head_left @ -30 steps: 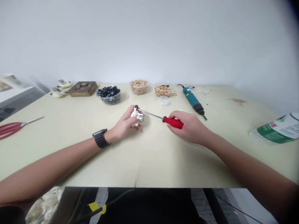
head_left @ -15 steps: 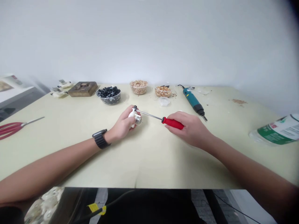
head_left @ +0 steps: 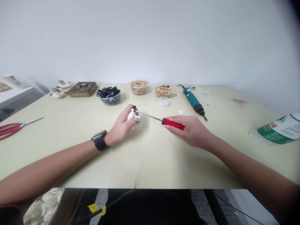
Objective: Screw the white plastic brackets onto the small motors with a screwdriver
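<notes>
The left hand (head_left: 122, 126) is closed around a white plastic part (head_left: 130, 116) with a metal fitting, holding it just above the table, while the right hand (head_left: 187, 129) grasps a red-handled screwdriver (head_left: 172, 123) low and nearly level. The shaft (head_left: 148, 114) runs across the gap between the hands, its tip at a small dark spot on top of the part; whether it is seated there is too small to tell. If the tip slipped under pressure, it could jab the left fingers (head_left: 127, 120) or scar the plastic, and a loose grip could drop the part. The table (head_left: 150, 162) has open room around the hands, and its front edge lies well below them. Farther out are a bowl of black pieces (head_left: 108, 96), two tubs of tan granules (head_left: 138, 89), an electric driver (head_left: 193, 101), scissors (head_left: 11, 129), and a bottle (head_left: 276, 132) at the right edge.
</notes>
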`<state>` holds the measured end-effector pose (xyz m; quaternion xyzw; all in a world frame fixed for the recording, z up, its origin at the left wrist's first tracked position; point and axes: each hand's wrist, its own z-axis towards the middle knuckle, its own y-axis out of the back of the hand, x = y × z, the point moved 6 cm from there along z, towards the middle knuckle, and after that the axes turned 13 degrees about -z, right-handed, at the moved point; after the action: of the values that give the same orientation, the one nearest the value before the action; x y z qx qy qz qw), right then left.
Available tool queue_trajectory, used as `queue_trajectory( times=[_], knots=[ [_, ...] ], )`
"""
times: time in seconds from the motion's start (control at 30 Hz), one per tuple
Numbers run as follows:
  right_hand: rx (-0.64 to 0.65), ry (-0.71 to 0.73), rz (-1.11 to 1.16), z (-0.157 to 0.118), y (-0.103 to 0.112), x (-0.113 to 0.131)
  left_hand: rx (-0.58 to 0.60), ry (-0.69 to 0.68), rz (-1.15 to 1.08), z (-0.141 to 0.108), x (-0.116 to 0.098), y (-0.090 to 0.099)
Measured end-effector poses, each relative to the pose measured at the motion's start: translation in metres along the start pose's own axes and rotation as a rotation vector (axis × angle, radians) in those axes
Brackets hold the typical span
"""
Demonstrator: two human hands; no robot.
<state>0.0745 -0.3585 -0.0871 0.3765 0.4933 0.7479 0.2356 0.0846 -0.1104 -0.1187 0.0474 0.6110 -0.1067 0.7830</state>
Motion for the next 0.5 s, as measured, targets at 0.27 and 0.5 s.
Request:
queue_trajectory(
  times=[0.27, 0.5],
  knots=[
    [0.229, -0.142, 0.339, 0.002, -0.010, -0.009, 0.014, -0.164, 0.184, -0.003, -0.013, -0.001],
    [-0.102, -0.014, -0.009, 0.002, -0.001, -0.008, 0.006, -0.077, 0.055, 0.005, -0.010, 0.000]
  ],
)
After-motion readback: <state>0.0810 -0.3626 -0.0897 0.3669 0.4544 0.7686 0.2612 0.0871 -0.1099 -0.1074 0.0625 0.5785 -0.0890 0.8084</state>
